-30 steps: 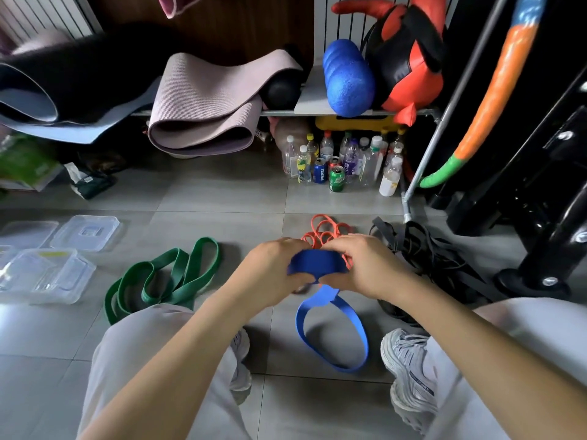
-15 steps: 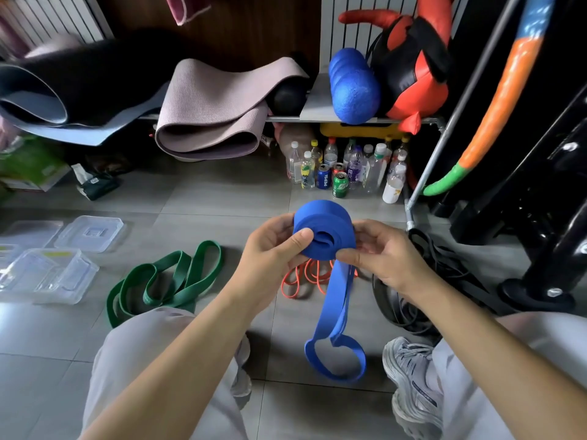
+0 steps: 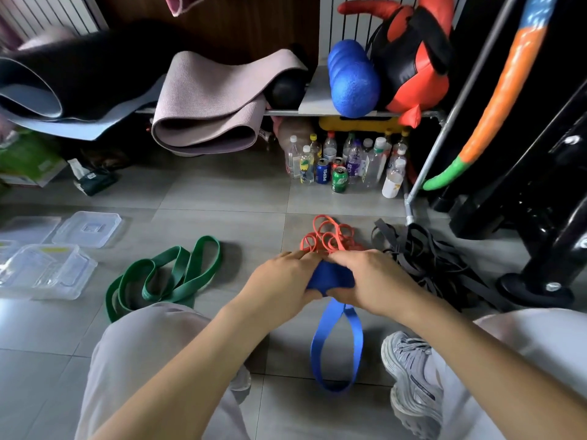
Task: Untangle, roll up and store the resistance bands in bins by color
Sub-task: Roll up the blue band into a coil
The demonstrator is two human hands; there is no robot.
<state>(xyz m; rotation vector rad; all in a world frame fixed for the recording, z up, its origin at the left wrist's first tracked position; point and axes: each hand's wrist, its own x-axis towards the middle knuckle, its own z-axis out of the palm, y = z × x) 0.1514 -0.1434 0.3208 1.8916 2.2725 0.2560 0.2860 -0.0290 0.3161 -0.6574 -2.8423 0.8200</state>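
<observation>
A blue resistance band [image 3: 333, 347] is partly wound into a roll held between both hands, and its free loop hangs down to the floor tiles. My left hand [image 3: 282, 277] grips the roll from the left. My right hand [image 3: 368, 277] grips it from the right, fingers curled over the top. Most of the roll is hidden by my fingers. A green band [image 3: 165, 277] lies in loose loops on the floor to the left. Beyond my hands sits an orange tangle [image 3: 330, 236], with a black tangle [image 3: 428, 258] to its right.
Clear plastic bins [image 3: 47, 271] and lids [image 3: 89, 228] sit on the floor at the far left. Bottles and cans [image 3: 346, 163] stand under a shelf holding mats and a blue roller. A black machine base [image 3: 536, 287] stands at the right. My knees and shoe [image 3: 413, 376] are below.
The roll was lifted with its face toward me half a second ago; now both hands have lowered it and closed over it, and the hanging loop is shorter.
</observation>
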